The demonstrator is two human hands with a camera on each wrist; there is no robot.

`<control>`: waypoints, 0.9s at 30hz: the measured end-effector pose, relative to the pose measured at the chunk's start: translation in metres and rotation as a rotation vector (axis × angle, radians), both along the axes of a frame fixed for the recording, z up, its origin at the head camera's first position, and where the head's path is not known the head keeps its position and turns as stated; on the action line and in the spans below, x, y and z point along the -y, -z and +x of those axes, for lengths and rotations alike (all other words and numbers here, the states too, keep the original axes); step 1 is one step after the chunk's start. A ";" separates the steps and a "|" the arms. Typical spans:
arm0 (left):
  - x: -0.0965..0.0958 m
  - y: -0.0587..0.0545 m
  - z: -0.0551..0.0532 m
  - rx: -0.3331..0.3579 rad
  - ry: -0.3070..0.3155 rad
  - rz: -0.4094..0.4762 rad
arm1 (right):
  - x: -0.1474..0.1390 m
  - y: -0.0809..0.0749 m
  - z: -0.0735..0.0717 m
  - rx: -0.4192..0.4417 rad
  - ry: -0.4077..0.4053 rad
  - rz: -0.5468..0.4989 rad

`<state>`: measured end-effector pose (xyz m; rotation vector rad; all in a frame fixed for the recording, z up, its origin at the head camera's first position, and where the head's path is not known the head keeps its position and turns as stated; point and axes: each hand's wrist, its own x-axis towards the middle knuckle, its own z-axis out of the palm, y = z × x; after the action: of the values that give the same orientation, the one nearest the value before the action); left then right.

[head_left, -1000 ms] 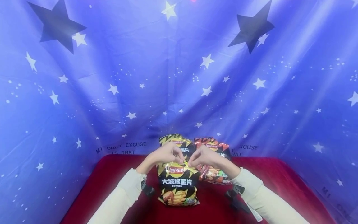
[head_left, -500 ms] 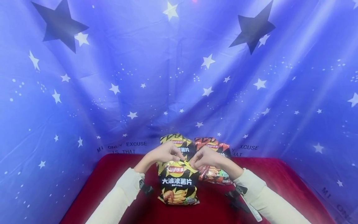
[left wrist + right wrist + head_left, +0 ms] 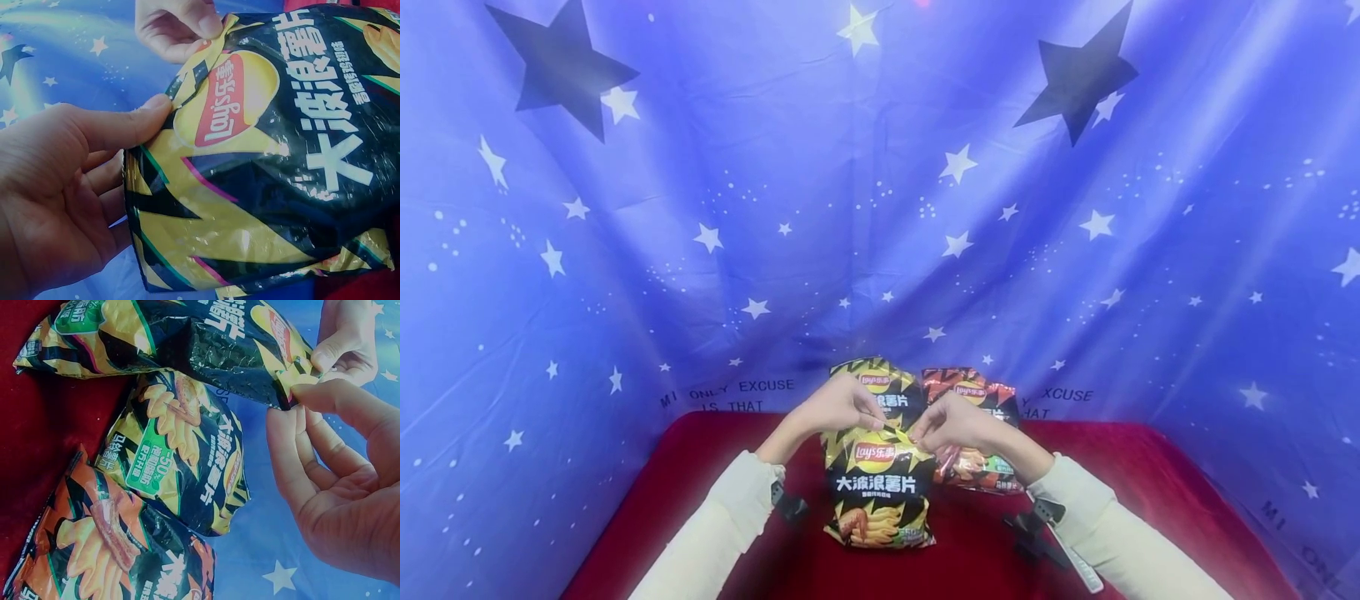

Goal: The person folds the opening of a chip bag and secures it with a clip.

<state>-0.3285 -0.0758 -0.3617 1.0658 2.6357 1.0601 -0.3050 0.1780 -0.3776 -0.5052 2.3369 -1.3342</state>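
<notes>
A black and yellow Lay's chip bag [image 3: 880,492] stands upright on the red cloth, its top edge between both hands. My left hand [image 3: 848,403] pinches that edge near its middle, thumb [image 3: 153,112] on the front face and fingers behind. With thumb and forefinger my right hand [image 3: 953,423] pinches the same edge close to the right corner, as the right wrist view shows. Between the two hands the top strip is creased and folded over, seen in the left wrist view beside the printed logo [image 3: 219,103].
Behind it stands another black and yellow chip bag [image 3: 181,450], with a red-orange chip bag [image 3: 112,544] to its right. The red cloth [image 3: 737,500] covers the table. A blue star-printed curtain [image 3: 820,208] hangs at the back and sides.
Both hands stay on the bag's top edge. The left hand has shifted slightly left, and the yellow strip that stood up between the fingertips now lies lower.
</notes>
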 end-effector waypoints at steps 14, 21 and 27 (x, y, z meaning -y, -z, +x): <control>0.007 0.002 0.002 0.078 -0.026 0.062 | -0.008 0.005 -0.002 -0.073 -0.102 -0.024; 0.011 0.007 0.000 0.066 -0.050 0.062 | -0.011 0.007 -0.002 -0.073 -0.086 -0.039; 0.012 0.009 -0.002 0.089 -0.081 0.091 | -0.012 0.009 -0.005 -0.072 -0.064 -0.059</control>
<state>-0.3304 -0.0875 -0.3710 0.9118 2.6023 1.2250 -0.3098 0.1905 -0.3866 -0.6513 2.3236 -1.3799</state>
